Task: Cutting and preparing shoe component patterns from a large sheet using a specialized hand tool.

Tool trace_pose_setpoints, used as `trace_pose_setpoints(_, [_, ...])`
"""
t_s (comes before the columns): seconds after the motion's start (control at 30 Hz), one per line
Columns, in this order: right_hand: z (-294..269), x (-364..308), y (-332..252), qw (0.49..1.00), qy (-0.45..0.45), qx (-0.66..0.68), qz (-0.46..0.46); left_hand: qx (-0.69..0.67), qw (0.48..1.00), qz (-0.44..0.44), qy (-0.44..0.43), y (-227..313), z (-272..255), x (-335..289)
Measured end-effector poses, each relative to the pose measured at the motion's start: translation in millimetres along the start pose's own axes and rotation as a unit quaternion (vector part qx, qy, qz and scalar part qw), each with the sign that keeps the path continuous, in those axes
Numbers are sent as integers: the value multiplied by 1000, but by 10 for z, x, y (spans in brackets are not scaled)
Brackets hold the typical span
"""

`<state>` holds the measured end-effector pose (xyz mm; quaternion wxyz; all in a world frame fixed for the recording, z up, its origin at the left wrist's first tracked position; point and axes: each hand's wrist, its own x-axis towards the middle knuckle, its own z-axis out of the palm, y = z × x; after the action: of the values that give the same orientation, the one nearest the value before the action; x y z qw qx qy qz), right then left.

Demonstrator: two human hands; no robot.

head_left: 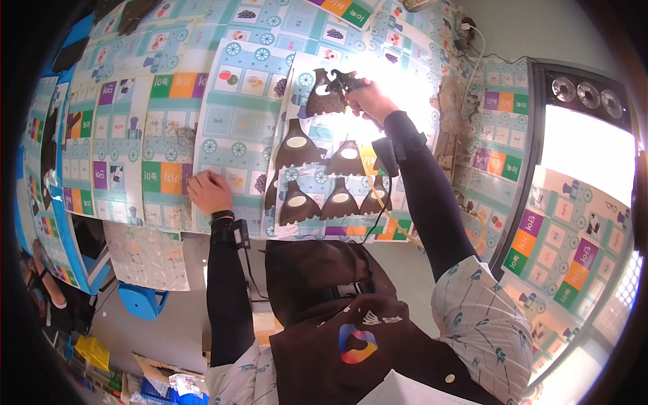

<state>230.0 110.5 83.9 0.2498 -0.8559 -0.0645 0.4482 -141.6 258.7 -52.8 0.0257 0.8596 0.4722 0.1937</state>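
Several dark brown flared pieces with wavy lower edges lie on a board covered with patterned sheets; one brown flared piece (297, 150) shows a white oval. My right hand (370, 102) is closed on a small dark hooked piece (343, 79), right beside the topmost brown piece (325, 101). Glare and my fingers hide part of what it grips. My left hand (210, 193) rests palm down on the patterned table cover (226, 121), left of the brown pieces, fingers loosely bent and nothing visible in them.
A yellow cord (388, 214) and a black cable run down near my right forearm. Bright light washes out the table beyond my right hand. A blue stool (142, 300) stands below the table at left. A framed panel with round lamps (587, 94) is at right.
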Motion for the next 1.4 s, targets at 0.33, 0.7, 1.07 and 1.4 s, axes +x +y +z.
trace_pose_setpoints(0.33, [-76,120,224,996,-7,-1,-87,-5,1000,3,6,-8,4,0])
trace_pose_setpoints(0.7, [-99,89,160,995,4,27,-95,-6,1000,-10,-14,-10,-4,-7])
trace_pose_setpoints(1.07, [-72,68,183,995,18,-74,-62,2,1000,-9,-12,-35,29,-23])
trace_pose_setpoints(1.4, [53,-58,-3,992,-16,113,-49,-13,1000,-11,-4,-19,11,-19])
